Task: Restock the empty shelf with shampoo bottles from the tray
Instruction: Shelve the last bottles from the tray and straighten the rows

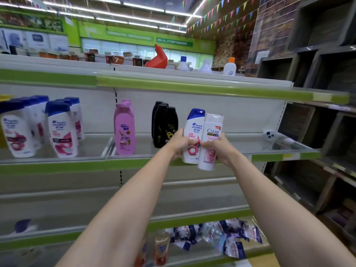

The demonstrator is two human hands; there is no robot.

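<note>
My left hand [180,144] grips a white Head & Shoulders bottle [194,130] with a blue cap. My right hand [219,149] grips a white Clear bottle [211,132] with a white cap. Both bottles are upright and side by side, held at the front edge of the middle shelf [240,145], to the right of the black bottles [164,124]. On that shelf also stand pink bottles [124,128] and, further left, several white blue-capped bottles [61,130]. The tray is not in view.
A small white device [269,135] lies at the shelf's right end. Red and white containers [157,58] stand on the top shelf. Plastic packets [227,237] fill a lower shelf. Dark wooden racks [317,74] rise on the right.
</note>
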